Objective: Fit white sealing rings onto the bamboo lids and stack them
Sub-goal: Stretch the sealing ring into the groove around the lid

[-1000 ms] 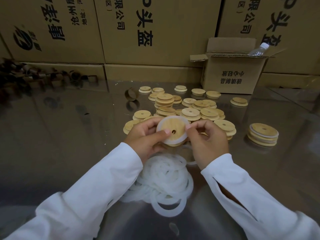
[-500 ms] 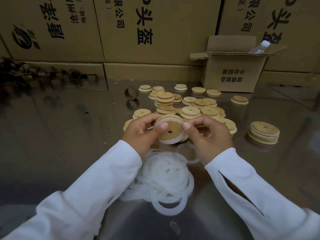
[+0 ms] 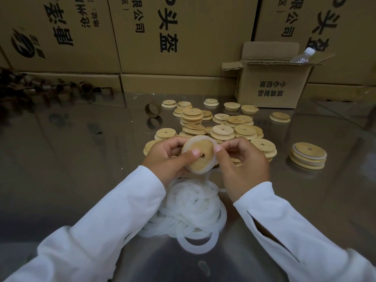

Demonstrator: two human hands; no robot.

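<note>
1. Printed cardboard cartons (image 3: 183, 33) stand stacked along the counter's far edge.
2. The shiny steel counter (image 3: 71, 159) carries everything else.
3. A small open carton (image 3: 272, 86) sits at the far right, a plastic bottle (image 3: 303, 55) poking from its top.
4. A heap of white sealing rings (image 3: 193, 212) lies by the middle of the near edge, just below the hands.
5. Loose bamboo lids (image 3: 223, 129) spread in low piles across the counter's far middle.
6. The left hand (image 3: 164, 159) and right hand (image 3: 244, 165), in white sleeves, grip 1 bamboo lid (image 3: 201, 157) above the counter's middle, fingers curled behind it, thumbs on its face and rim.
7. A stack of ringed lids (image 3: 308, 156) stands toward the right edge, apart from the loose ones.
8. A white ring (image 3: 204, 172) wraps the held lid's rim.
</note>
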